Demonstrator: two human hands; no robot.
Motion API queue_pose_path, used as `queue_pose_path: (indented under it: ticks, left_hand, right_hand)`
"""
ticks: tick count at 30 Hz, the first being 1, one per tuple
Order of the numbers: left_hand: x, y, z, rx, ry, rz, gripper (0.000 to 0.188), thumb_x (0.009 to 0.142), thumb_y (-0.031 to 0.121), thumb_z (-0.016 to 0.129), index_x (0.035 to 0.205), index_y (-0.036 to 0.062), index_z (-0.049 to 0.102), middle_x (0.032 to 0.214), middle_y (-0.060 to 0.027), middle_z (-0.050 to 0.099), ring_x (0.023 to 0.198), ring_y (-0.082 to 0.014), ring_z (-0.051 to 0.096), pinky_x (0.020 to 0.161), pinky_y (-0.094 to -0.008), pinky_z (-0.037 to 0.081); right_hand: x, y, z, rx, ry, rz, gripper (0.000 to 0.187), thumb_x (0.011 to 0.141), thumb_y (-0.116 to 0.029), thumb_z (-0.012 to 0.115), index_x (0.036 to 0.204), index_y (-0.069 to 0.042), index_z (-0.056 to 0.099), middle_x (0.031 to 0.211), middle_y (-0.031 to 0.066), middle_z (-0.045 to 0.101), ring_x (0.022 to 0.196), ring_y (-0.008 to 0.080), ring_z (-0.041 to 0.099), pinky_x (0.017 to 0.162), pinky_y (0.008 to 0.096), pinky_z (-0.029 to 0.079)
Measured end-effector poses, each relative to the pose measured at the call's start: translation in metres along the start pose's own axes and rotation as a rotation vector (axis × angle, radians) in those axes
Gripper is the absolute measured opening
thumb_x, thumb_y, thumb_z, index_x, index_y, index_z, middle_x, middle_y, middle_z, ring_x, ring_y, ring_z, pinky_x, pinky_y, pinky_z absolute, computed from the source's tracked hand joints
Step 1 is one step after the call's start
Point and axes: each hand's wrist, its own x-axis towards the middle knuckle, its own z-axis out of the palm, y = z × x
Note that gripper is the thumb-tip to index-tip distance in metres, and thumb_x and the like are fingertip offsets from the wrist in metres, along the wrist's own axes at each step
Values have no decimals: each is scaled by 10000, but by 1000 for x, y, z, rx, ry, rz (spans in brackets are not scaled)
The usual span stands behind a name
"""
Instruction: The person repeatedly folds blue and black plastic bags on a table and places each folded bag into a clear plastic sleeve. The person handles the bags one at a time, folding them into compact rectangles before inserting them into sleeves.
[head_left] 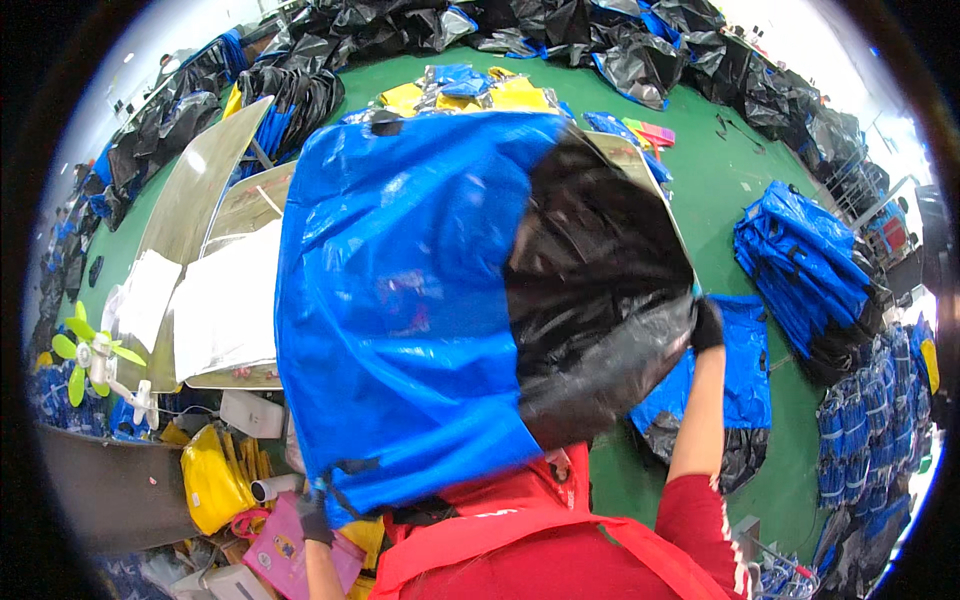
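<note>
A large bag-like piece of shiny sheeting, blue on the left and black on the right, spreads out in front of me and covers much of the table. My right hand, in a black glove, is closed on the edge of the black part at the right. Down at the near left corner, my left hand in a dark glove grips the blue edge, close to a black strap. The sheeting hides part of the fingers of both hands.
White sheets lie on the table left of the sheeting. A small green fan stands at the left, above yellow bags and a pink bag. Blue-and-black piles sit on the green floor at the right.
</note>
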Motion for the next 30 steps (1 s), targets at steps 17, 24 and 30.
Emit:
queue_pose_path:
  ticks: [17, 24, 30]
  left_hand:
    - [352, 380, 66, -379, -638, 489, 575, 988, 522, 397, 1334, 68, 474, 1217, -125, 593, 1031, -203, 587, 900, -331, 498]
    - [329, 385, 84, -658, -786, 361, 648, 887, 392, 627, 1394, 35, 437, 1305, -133, 559, 1138, -242, 567, 971, -358, 473]
    - [271, 427, 42, -91, -86, 654, 654, 874, 345, 664, 1376, 8, 415, 1292, -204, 523, 1123, -286, 547, 960, -402, 448]
  right_hand:
    - [-9, -62, 83, -1244, 158, -427, 533, 841, -425, 623, 1155, -2, 542, 935, 218, 649, 847, 410, 623, 750, 491, 491]
    - [24, -15, 67, -869, 165, -252, 259, 890, -288, 588, 970, -41, 587, 873, 196, 638, 804, 410, 608, 702, 483, 480]
    - [35, -85, 44, -926, 215, -485, 233, 914, -252, 590, 1060, -83, 656, 976, 195, 651, 828, 378, 644, 709, 417, 515]
